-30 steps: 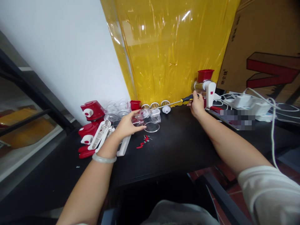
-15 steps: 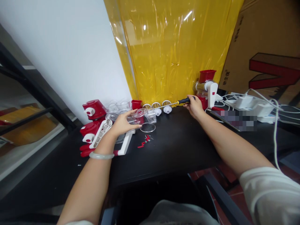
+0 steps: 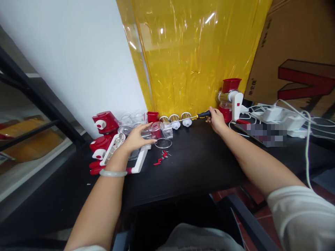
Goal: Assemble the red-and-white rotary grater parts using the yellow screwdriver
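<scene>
My left hand (image 3: 137, 137) is wrapped around a clear plastic grater housing (image 3: 167, 130), tipped on its side with its round base towards the table. My right hand (image 3: 216, 120) grips the black handle of a screwdriver (image 3: 203, 114). Its thin metal shaft points left at the housing, and its tip is too fine to tell whether it touches. Behind the shaft stand white-ended grater drums (image 3: 186, 119). Small screws and red plastic pieces (image 3: 164, 155) lie on the table in front of the housing.
Red grater bases (image 3: 104, 122) and white crank arms (image 3: 141, 160) are grouped on the left of the black table (image 3: 188, 170). An assembled rotary grater (image 3: 231, 99) stands back right, near a tablet (image 3: 259, 134) and tangled white cables with chargers (image 3: 293, 120). A cardboard box (image 3: 293, 45) rises behind.
The clear housing has shifted slightly left in my left hand. The screwdriver and my right hand have also edged left a little.
</scene>
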{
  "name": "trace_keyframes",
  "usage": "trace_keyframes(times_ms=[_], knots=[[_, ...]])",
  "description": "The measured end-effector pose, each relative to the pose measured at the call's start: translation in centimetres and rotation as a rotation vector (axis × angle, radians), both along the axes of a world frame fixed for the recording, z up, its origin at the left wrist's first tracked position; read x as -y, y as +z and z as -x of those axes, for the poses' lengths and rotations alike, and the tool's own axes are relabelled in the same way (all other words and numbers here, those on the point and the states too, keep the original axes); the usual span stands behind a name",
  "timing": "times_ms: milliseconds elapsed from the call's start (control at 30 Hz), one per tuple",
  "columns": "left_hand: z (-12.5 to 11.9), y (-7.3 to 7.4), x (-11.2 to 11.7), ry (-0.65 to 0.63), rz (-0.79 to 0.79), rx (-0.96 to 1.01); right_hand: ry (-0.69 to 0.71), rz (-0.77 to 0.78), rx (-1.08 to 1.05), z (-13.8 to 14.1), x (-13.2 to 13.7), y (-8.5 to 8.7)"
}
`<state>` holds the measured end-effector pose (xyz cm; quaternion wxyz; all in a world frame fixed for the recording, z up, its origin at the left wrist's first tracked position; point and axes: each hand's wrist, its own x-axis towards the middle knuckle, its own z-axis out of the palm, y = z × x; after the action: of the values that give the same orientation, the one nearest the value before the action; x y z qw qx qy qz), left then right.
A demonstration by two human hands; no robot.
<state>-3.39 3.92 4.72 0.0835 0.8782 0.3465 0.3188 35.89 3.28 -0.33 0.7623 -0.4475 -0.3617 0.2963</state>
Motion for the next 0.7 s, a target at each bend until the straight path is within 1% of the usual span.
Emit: trace_keyframes(times_ms=[100, 267, 367, 533, 600, 700], knots=[[0.11, -0.04, -0.16, 0.009, -0.049, -0.044, -0.002, 0.027, -0.057, 0.22, 0.22, 0.3], [0.14, -0.18, -0.32, 0.005, -0.041, -0.062, 0.045, 0.069, -0.173, 0.39, 0.53, 0.78], [0.04, -0.22, -0.31, -0.008, -0.03, -0.051, 0.035, 0.086, -0.147, 0.26, 0.43, 0.51], [-0.27, -0.26, -0.24, 0.005, -0.001, -0.007, -0.046, 0.063, -0.025, 0.14, 0.24, -0.11], [-0.43, -0.24, -0.18, 0.021, 0.005, 0.01, -0.027, 0.072, -0.037, 0.23, 0.32, -0.08], [-0.66, -0.17, -0.05, 0.041, 0.011, 0.028, 0.019, 0.096, -0.123, 0.41, 0.51, 0.18]])
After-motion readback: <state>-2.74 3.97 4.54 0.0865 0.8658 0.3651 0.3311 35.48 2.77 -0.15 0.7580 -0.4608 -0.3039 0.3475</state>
